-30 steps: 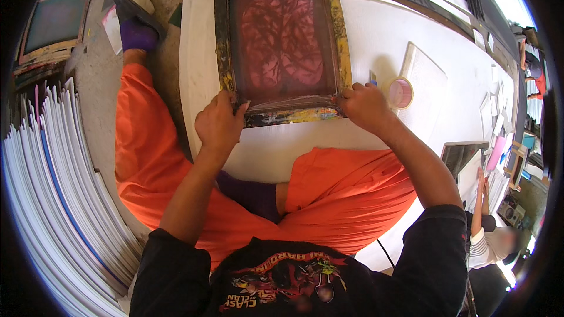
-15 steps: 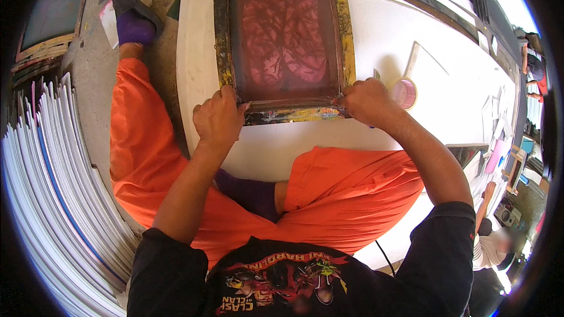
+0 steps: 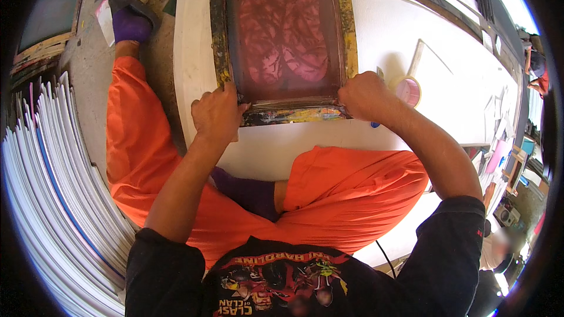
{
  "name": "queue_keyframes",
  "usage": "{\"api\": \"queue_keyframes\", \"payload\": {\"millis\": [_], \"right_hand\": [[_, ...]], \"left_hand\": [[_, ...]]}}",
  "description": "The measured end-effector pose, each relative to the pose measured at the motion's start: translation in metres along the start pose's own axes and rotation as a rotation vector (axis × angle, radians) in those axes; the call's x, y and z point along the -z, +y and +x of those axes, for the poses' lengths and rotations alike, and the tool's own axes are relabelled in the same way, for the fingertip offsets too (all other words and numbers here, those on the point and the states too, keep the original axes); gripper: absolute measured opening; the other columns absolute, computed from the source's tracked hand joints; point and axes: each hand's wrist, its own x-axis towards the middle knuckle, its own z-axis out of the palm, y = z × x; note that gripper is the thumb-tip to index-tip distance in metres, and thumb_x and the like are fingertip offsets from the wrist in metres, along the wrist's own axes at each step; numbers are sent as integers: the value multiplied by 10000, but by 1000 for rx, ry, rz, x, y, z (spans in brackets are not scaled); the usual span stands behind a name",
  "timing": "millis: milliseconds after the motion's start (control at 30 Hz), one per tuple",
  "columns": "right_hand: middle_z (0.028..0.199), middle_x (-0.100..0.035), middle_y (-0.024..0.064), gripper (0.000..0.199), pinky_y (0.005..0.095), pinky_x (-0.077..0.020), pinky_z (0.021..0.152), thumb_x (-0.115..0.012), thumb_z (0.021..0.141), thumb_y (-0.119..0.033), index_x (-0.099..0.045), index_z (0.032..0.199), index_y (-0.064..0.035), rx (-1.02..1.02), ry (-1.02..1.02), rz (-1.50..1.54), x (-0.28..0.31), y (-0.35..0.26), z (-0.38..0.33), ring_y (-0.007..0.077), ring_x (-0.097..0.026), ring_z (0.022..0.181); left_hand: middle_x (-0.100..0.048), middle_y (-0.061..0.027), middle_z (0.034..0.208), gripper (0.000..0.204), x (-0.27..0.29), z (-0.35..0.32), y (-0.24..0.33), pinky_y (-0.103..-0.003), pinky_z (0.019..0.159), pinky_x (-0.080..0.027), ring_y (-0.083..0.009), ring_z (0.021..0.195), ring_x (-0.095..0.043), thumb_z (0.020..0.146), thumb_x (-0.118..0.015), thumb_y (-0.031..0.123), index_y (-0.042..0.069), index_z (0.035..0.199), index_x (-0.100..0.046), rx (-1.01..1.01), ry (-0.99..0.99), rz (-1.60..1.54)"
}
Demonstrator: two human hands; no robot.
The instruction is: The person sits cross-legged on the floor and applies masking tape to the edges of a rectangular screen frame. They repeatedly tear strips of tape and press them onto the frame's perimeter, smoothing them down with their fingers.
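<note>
A screen printing frame (image 3: 351,35) with worn, paint-stained black and yellow sides lies in front of me. Its mesh (image 3: 282,29) is dark red, with a branching pattern and pink patches. My left hand (image 3: 214,111) is closed on the frame's near left corner. At the near right corner, my right hand (image 3: 367,97) is closed in the same way, knuckles up. The fingertips of both hands are partly hidden, and a thin dark strip runs along the inner near edge between them. Under the frame is a white board surface (image 3: 264,144).
A tape roll (image 3: 407,92) with a yellow rim stands just right of my right hand, near a small blue object (image 3: 375,124). Stacked white sheets (image 3: 64,199) fill the left side. Another frame (image 3: 50,17) leans far left. A person (image 3: 496,249) sits at the right.
Both hands stay at the frame's near corners. My right elbow has swung slightly outward, and more of the blue object shows beside my right wrist. The view has shifted a little.
</note>
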Motion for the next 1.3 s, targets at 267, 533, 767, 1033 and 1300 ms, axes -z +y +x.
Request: {"api": "queue_keyframes", "payload": {"millis": [267,533,767,1033,1300], "right_hand": [[884,-777,176,179,480,-609,695,-672,831,-157,-794,883,-37,-13,-91,72,7,5,11,352,-775,845],[912,-780,180,185,485,-611,727,-663,824,-128,-795,912,-34,-75,-98,92,11,-1,6,353,-774,864],[909,-781,186,229,480,-611,735,-758,743,-196,-793,893,-26,-49,-139,92,15,-4,6,360,-774,879],[855,-765,176,272,481,-599,757,-781,705,-247,-790,902,-60,-140,-129,144,3,-8,-9,366,-760,862],[949,-751,136,465,480,-593,770,-794,773,-277,-734,1203,-110,-329,78,243,-22,-32,-21,343,-743,914]], "left_hand": [[-756,-127,872,474,-5,-2,1,-472,726,-580,-334,842,-744,836,-830,439,70,1079,-658,-26,30,-12],[-721,-97,1017,386,-6,-14,4,-478,780,-566,-299,947,-727,843,-837,381,76,1002,-662,23,38,-46],[-616,-116,1116,565,3,-16,8,-495,778,-567,-314,997,-697,766,-914,355,82,1111,-559,31,117,-54],[-609,-111,1131,670,-4,-17,2,-484,834,-557,-325,1021,-681,723,-944,391,80,1152,-532,137,74,-137],[-608,-158,1238,680,-27,-34,-14,-474,947,-503,-344,1126,-615,769,-886,463,67,1253,-620,-22,444,-386]]}}
